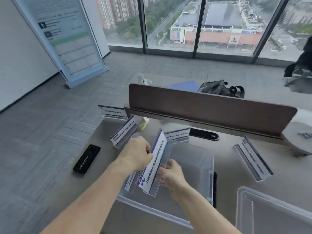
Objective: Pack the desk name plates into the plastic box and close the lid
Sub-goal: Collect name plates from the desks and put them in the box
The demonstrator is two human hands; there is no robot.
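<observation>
Left grip: we see it closed on the upper edge of the held name plate.
Right grip: we see its fingers wrapped round that plate's lower side.
Held name plate: tilted over the plastic box, at the box's left end.
Plastic box: open on the bench; a second plate lies inside it.
Lid: on the bench, near right of the box.
Loose plates: one right of the box, others beyond it.

The held name plate is printed white with dark blue edging and dark lettering, set in clear acrylic. The plastic box is transparent, the desk is grey, and the divider panel is brown. A black phone is marked with pale characters.
</observation>
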